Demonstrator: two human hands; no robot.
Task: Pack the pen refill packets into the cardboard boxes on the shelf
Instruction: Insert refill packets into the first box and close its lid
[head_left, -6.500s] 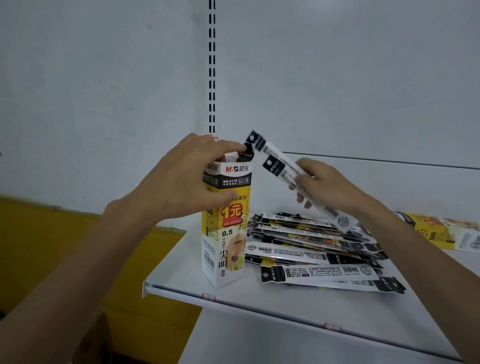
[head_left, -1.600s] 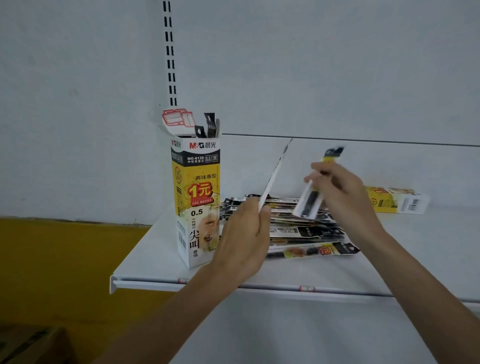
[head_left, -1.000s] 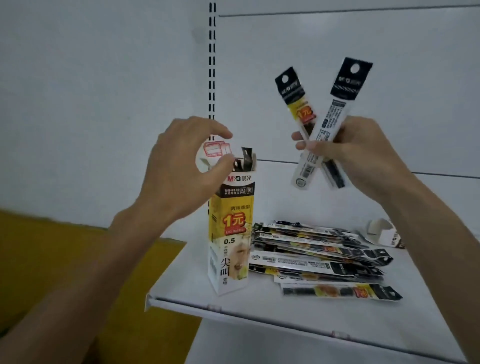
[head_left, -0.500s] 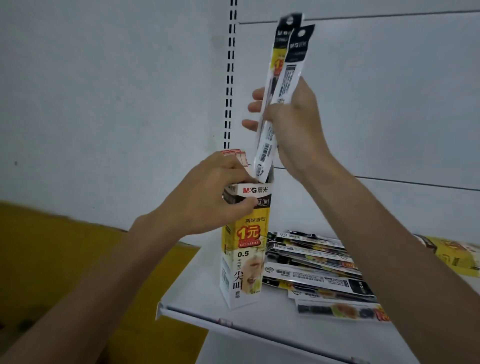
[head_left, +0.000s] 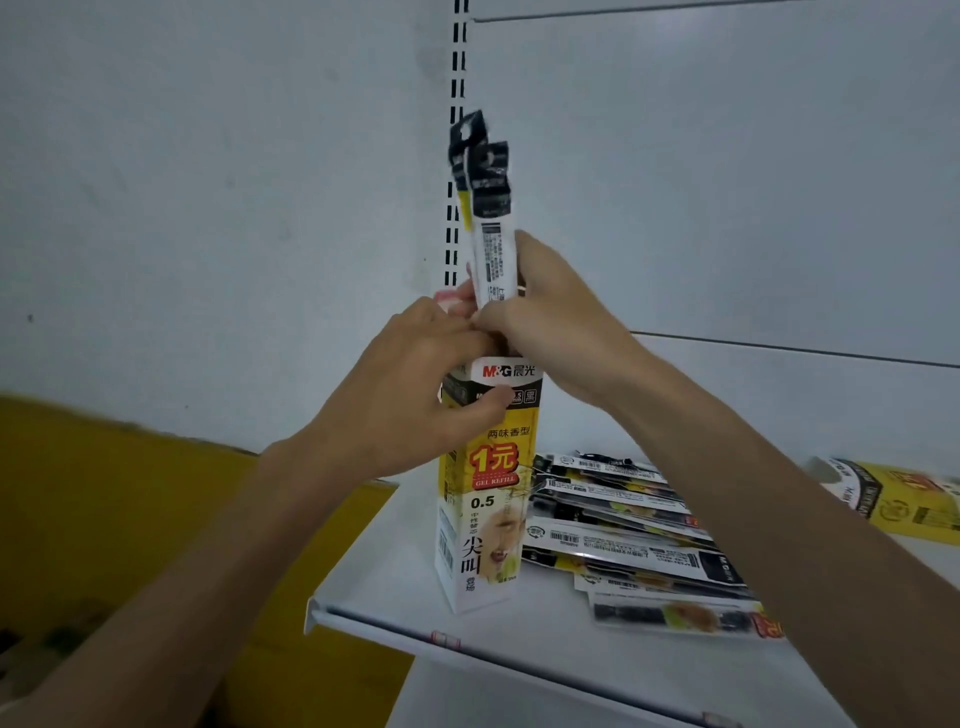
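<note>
**Inspector:** Location of the goods?

**Assistant:** Found upright over the open top of the cardboard box (head_left: 491, 499), as two pen refill packets (head_left: 491, 244). Lower ends hidden behind the hands, apparently entering the mouth. Pinched low down between thumb and fingers of the right hand (head_left: 550, 322). Box clasped near its top by the left hand (head_left: 415, 395), thumb on the front panel, fingers curled over the upper edge. Standing near the front of the white shelf (head_left: 519, 639).

**Inspector:** Handling?

**Assistant:** Judged light, thin and flexible, going by the bent black header tabs at the top. Glossy sleeves, likely slippery. Present hold, low and close to the box mouth, judged sound against buckling. Box tall, narrow, of light card, so liable to tip without a steadying grip.

**Inspector:** Remaining stock?

**Assistant:** Loose pile of packets (head_left: 623, 525) lying flat just beside the box, on its right. Second box (head_left: 893, 499) lying on its side, well apart at the far right.

**Inspector:** Legible markings?

**Assistant:** On the upright box: "M&G" with Chinese characters, "1元", "GEL REFILL", "0.5". Barcode on its side panel, another on the raised packets. Fine print on the packets too small to read.
</note>
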